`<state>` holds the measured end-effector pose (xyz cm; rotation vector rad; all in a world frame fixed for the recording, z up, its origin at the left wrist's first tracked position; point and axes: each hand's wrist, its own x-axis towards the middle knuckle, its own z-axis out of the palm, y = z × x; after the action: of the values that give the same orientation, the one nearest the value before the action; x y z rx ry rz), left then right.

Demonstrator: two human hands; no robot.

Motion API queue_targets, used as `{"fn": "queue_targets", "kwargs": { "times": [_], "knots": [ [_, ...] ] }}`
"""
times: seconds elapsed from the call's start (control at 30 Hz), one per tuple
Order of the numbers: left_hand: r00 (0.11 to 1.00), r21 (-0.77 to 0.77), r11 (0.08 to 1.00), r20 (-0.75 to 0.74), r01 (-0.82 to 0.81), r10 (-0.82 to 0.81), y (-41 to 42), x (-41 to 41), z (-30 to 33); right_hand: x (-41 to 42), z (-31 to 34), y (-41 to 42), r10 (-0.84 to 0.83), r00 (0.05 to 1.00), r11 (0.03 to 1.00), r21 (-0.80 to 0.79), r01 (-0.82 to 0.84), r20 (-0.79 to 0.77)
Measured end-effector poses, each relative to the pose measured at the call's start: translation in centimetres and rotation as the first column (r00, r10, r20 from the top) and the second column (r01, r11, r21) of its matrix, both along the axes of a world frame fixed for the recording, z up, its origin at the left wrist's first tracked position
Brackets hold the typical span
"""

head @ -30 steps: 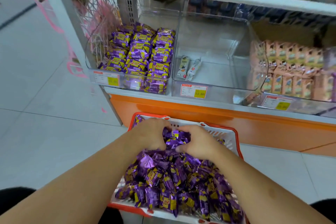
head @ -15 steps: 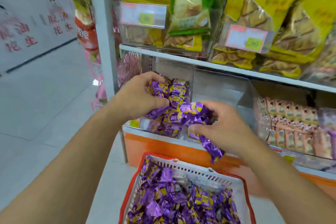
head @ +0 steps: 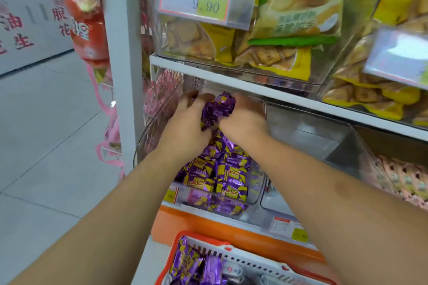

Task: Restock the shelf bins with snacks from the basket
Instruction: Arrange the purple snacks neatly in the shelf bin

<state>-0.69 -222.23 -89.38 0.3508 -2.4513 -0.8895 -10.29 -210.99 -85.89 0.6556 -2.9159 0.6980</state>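
Both hands are up inside the clear bin on the lower shelf, cupped around one clump of purple snacks. The left hand grips it from nine o'clock, the right hand from three, fingers curled in. Under them the bin is packed with more purple packs. The basket, at six o'clock, holds the rest.

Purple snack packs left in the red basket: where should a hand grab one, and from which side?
Probably from above, through the open top of the basket. The purple packs lie loose and crumpled in a heap, so pinch a twisted wrapper end sticking up, or scoop several at once. The walls block side approaches. Both hands, left and right, currently hold a bunch at the bin.
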Motion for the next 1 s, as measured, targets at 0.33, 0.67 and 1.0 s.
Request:
{"fn": "queue_targets", "kwargs": {
  "times": [0.33, 0.67, 1.0],
  "knots": [
    [0.999, -0.013, 0.999, 0.007, 0.034, -0.034, -1.7, 0.5, -1.5, -1.8, -2.3, -1.0, 0.072, 0.994, 0.990, 0.114, -0.081, 0.084],
    [0.998, 0.211, 0.976, -0.022, -0.052, 0.058, 0.3, 3.9, 1.7, 4.9, 0.3, 3.5, 0.195, 0.980, 0.979, -0.052, -0.196, -0.031],
    [0.999, 0.944, 0.328, 0.009, -0.024, 0.049, 4.3, 9.0, 4.0, 9.7, 0.8, 5.9, 0.486, 0.716, 0.778, -0.621, -0.094, 0.500]
  ]
}}
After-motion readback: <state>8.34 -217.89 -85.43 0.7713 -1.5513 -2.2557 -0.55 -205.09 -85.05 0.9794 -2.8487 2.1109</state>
